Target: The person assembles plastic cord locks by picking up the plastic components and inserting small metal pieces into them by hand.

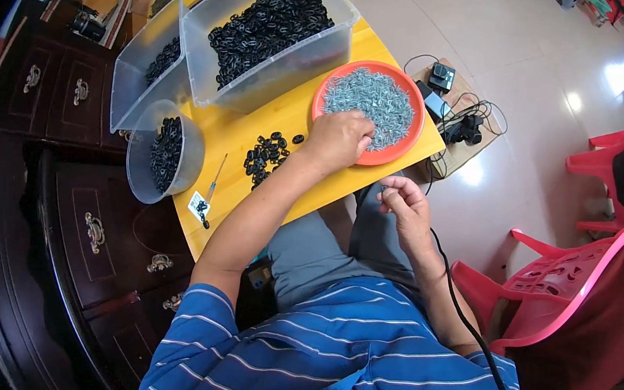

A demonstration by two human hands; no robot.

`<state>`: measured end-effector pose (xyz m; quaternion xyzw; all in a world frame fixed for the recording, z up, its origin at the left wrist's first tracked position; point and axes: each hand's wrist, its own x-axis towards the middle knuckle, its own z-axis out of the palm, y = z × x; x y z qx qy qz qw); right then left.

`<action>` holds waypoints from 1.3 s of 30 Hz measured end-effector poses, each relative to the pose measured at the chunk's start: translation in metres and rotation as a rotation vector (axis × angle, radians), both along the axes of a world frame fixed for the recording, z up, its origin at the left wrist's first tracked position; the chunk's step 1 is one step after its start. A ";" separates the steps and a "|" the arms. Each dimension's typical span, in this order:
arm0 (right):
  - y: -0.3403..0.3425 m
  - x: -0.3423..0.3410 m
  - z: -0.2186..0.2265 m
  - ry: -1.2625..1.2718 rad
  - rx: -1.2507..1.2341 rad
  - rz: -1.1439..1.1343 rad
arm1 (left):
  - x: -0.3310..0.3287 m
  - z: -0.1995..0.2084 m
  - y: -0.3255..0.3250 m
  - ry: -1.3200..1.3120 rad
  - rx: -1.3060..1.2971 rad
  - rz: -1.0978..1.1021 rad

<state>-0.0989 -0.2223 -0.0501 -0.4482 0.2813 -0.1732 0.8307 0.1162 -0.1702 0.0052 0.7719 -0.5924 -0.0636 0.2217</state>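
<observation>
My left hand (340, 138) is over the near left part of an orange round plate (416, 134) heaped with small silvery screws (367, 96). Its fingers are curled down at the screws, and what they hold, if anything, is hidden. My right hand (409, 213) is held off the table's near edge, above my lap, with thumb and forefinger pinched together. Something small and dark seems to show at the pinch, too small to name. Left of my left wrist, a loose pile of small black oval pieces (262, 159) lies on the yellow table (279, 207).
Two clear plastic bins (204, 92) and a round clear tub (191, 150) hold many black pieces at the left. A thin screwdriver (215, 179) lies near a small white card (199, 204). Cables and devices (466, 128) sit beyond the plate; pink chairs (550, 287) stand right.
</observation>
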 end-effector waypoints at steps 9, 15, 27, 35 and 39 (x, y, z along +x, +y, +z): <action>0.005 0.002 0.007 -0.013 -0.018 0.006 | 0.002 -0.002 0.011 0.344 -0.231 0.166; 0.014 0.008 0.016 -0.051 -0.049 0.019 | -0.004 -0.006 0.024 0.675 -0.342 0.302; 0.047 0.019 0.032 -0.139 0.045 0.093 | -0.071 0.010 0.109 1.261 -0.392 0.328; 0.067 0.023 0.039 -0.147 0.012 0.168 | -0.085 0.012 0.144 1.160 -0.442 0.380; 0.072 0.023 0.039 -0.156 -0.041 0.188 | -0.082 0.009 0.153 1.039 -0.443 0.339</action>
